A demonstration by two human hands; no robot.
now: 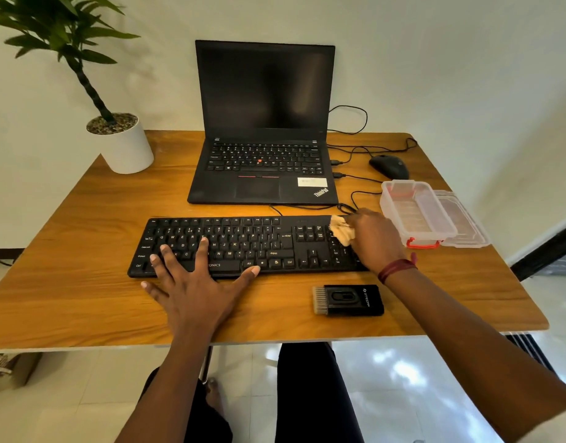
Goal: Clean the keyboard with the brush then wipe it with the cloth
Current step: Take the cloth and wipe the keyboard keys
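Observation:
A black keyboard [243, 241] lies across the middle of the wooden desk [83, 238]. My left hand [192, 282] rests flat on its left half with the fingers spread over the keys and the front edge. My right hand [372, 239] grips a crumpled beige cloth [341, 230] and holds it against the number pad at the keyboard's right end. The black brush [348, 299], bristles pointing left, lies on the desk in front of the keyboard's right part, apart from both hands.
An open black laptop [262, 123] stands behind the keyboard. A clear plastic box [416, 212] with its lid [464, 222] beside it sits at the right. A black mouse [389, 166] and cables lie at the back right, a potted plant [125, 145] at the back left.

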